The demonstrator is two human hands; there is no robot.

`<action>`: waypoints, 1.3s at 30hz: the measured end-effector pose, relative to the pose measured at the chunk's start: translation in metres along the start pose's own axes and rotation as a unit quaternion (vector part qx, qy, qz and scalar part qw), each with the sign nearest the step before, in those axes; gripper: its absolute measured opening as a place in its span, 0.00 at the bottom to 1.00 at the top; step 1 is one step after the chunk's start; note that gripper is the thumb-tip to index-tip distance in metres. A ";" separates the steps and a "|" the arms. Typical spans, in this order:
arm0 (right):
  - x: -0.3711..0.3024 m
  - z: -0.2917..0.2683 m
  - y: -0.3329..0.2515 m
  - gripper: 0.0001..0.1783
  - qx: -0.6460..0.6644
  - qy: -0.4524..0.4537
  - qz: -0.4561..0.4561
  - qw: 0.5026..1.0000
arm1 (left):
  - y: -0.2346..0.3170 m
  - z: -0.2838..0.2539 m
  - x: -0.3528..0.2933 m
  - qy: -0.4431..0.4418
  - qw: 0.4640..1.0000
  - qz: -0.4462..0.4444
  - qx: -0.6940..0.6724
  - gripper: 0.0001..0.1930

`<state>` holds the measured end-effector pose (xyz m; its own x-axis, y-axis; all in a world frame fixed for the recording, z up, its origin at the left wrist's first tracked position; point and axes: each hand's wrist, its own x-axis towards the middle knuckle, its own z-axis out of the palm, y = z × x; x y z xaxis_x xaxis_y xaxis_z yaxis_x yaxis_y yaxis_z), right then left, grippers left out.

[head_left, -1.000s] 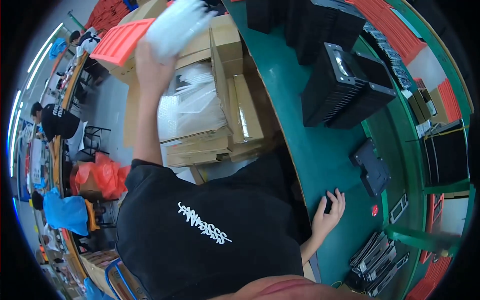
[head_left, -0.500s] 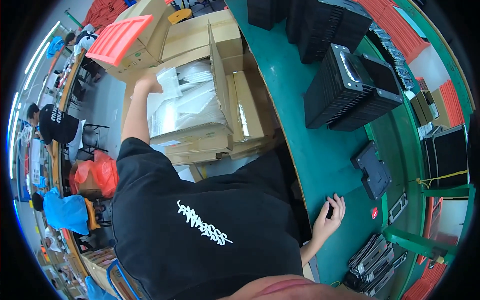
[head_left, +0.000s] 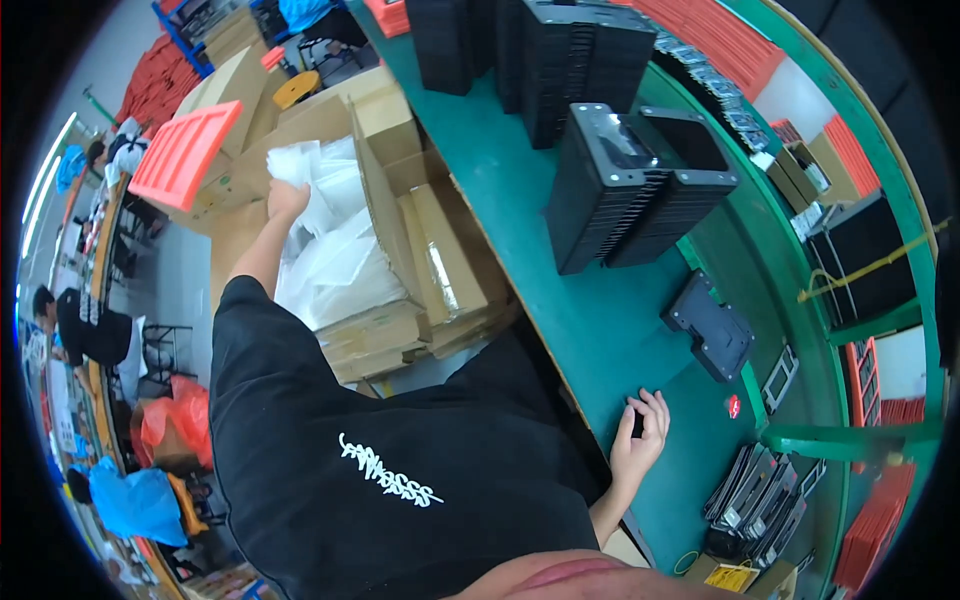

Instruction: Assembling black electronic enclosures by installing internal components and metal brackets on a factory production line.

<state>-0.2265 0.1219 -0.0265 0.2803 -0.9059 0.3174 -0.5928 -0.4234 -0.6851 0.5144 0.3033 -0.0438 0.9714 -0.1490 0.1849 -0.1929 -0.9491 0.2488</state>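
**Your left hand (head_left: 289, 200) is at the white pouches (head_left: 340, 265), your right hand (head_left: 643, 438) at the green table (head_left: 590, 340)**

On the far left, a person in a black top (head_left: 98, 325) bends at a bench; nearer, a red plastic bag (head_left: 182, 420) sits beyond your sleeve. A red-orange tray (head_left: 187, 155) sits just left of the cardboard box (head_left: 385, 215), whose top is open. Inside it lie the white pouches, overlapping. Your left hand touches those at the far left of the box, fingers bent; you cannot tell from here whether they grip one. Right of that box stands another open carton (head_left: 445, 255).

On the green table, a tall stack of black plates (head_left: 588, 215) stands at the far side. Nearer you, your right hand rests with fingers loosely curled; a dark patch shows between thumb and fingers, and you cannot tell whether it is something held. Farther right lie a dark notched plate (head_left: 710, 325), a small red piece (head_left: 734, 406) and, nearer, a pile of thin frames (head_left: 755, 500).
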 end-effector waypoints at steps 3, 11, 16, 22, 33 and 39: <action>0.003 0.002 -0.002 0.06 0.008 -0.005 0.005 1.000 | 0.022 0.023 -0.011 -0.074 0.996 -0.007 -0.044 0.36; 0.004 0.005 -0.005 0.06 -0.017 0.023 0.020 0.999 | -0.022 0.087 -0.016 -0.304 0.950 -0.057 -0.028 0.28; -0.003 -0.001 0.003 0.05 0.008 0.057 0.048 0.997 | -0.065 0.131 0.049 -0.037 0.942 0.287 0.171 0.28; -0.001 -0.002 0.006 0.05 0.020 0.012 0.040 0.999 | -0.028 0.106 0.033 -0.380 0.890 -0.188 -0.167 0.48; -0.001 -0.017 0.022 0.05 0.105 0.009 0.021 0.994 | 0.159 -0.166 -0.208 -0.175 0.927 0.330 -0.045 0.28; 0.058 -0.105 0.043 0.07 0.112 0.089 0.071 0.987 | 0.225 -0.153 -0.345 -0.613 0.466 0.384 -0.510 0.09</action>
<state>-0.3155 0.0511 0.0315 0.0571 -0.9511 0.3035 -0.4288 -0.2979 -0.8529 0.1144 0.1836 0.0934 -0.2088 -0.9758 0.0656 0.0939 0.0468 0.9945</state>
